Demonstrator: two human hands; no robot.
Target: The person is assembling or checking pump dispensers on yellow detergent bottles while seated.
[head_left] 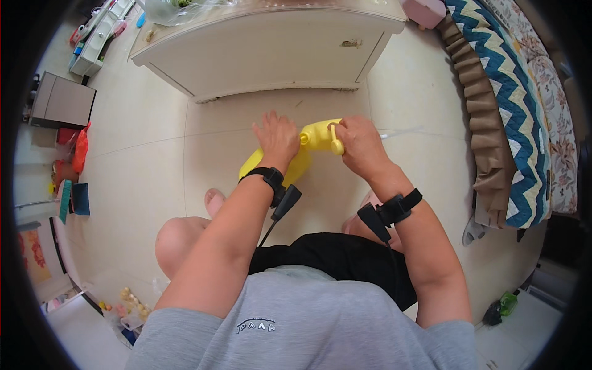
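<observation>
Low over the floor between my knees is a yellow object [300, 165] with a broad, smooth, rounded body and a thick curved arm; its exact kind is unclear. My left hand [277, 137] lies over the body with its fingers spread, hiding part of it. The curved yellow arm [317, 133] reaches to the right, where my right hand [359, 143] is closed around its end. A small yellow knobbed piece [337, 140] hangs by that hand's thumb. Just beyond the right fingers a thin whitish strip [401, 132] shows faintly against the tiles.
A white cabinet [271, 61] stands ahead, with plastic bags on top. Along the right runs a bed or sofa with a zigzag cover [515, 135]. To the left are a grey box-shaped unit [63, 102], a red bag [81, 150] and a blue dustpan [80, 198].
</observation>
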